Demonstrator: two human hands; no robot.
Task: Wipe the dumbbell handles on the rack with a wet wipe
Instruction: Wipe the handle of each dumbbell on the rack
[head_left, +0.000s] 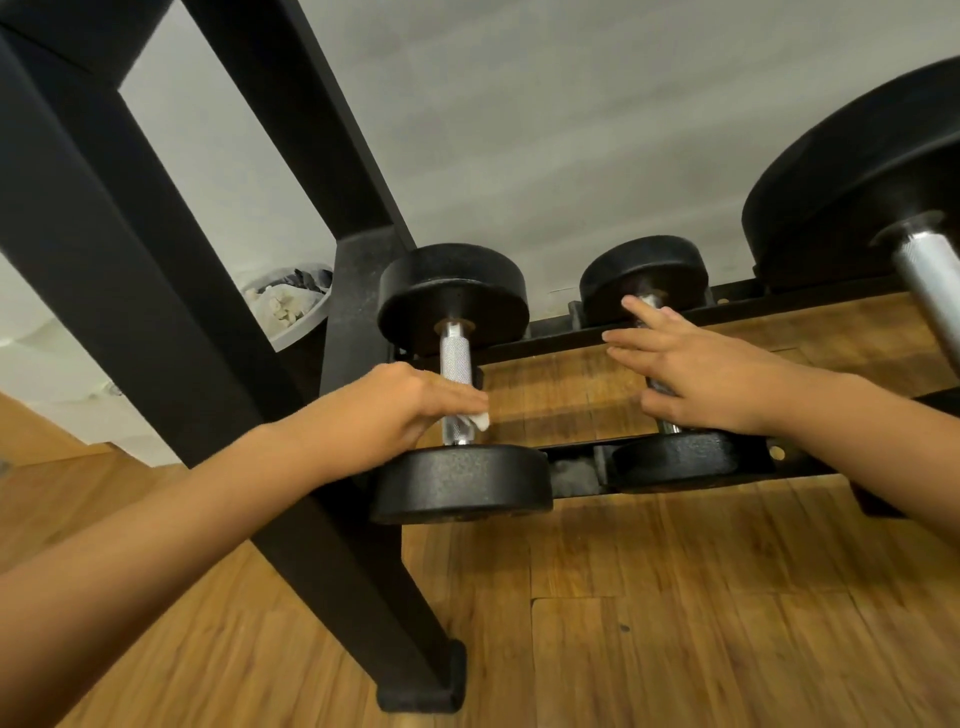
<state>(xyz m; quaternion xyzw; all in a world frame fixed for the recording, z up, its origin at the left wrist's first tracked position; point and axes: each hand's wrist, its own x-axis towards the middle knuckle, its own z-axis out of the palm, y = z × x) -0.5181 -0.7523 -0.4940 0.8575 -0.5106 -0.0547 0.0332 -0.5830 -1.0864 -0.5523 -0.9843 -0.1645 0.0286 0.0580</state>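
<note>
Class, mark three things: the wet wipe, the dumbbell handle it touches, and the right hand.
wet wipe (482, 420): head view, the white corner that shows.
dumbbell handle (455, 358): head view, knurled upper part.
right hand (711, 379): head view, back of the hand.

Most of the wipe (482, 420) lies buried under the fingers of the left grip (410, 400) (only a white corner pokes out), which also cover the middle of the first handle (455, 358). The slightly blurred right grip (696, 374) hides most of the next handle (670, 427). The big dumbbell (852, 182) runs off the right edge. The bin (291, 312) is half hidden behind the rack (156, 260), and its contents are too small to tell.
</note>
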